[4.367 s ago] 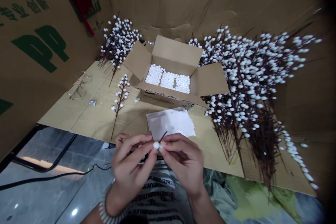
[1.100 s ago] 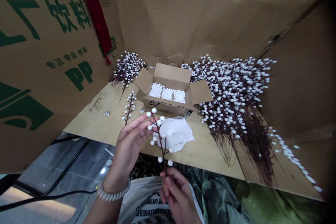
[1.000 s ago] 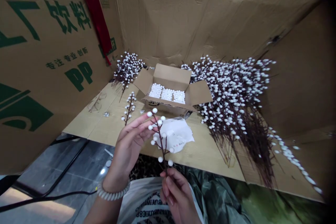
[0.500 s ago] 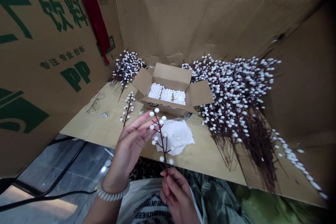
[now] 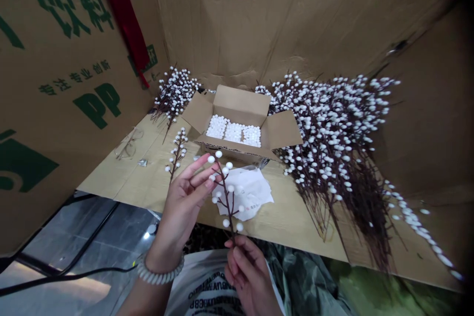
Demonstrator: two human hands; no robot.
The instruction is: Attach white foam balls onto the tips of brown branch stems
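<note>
An artificial berry branch [image 5: 228,202], with a brown stem and white round berries on short twigs, stands upright in front of me. My right hand [image 5: 246,266] pinches the bottom of its stem between thumb and fingers. Higher up, my left hand [image 5: 185,197] has its thumb and a finger closed at a white berry on the branch's left side, the index finger stretched along the upper berries. Behind the branch lies a crumpled white paper [image 5: 255,192]. An open cardboard box [image 5: 240,103] holding white berries [image 5: 233,132] in three groups sits just beyond.
A large heap of berry branches [image 5: 326,123] covers the table's right side. A smaller bunch [image 5: 176,91] stands at the back left, with one single branch [image 5: 177,152] nearer. A row of white berries [image 5: 418,229] runs along the right. Cardboard walls [image 5: 222,24] surround the table [image 5: 140,177].
The view has shifted slightly. My left thumb and fingers have closed in a little on the branch's left twig; my right hand keeps its grip on the stem.
</note>
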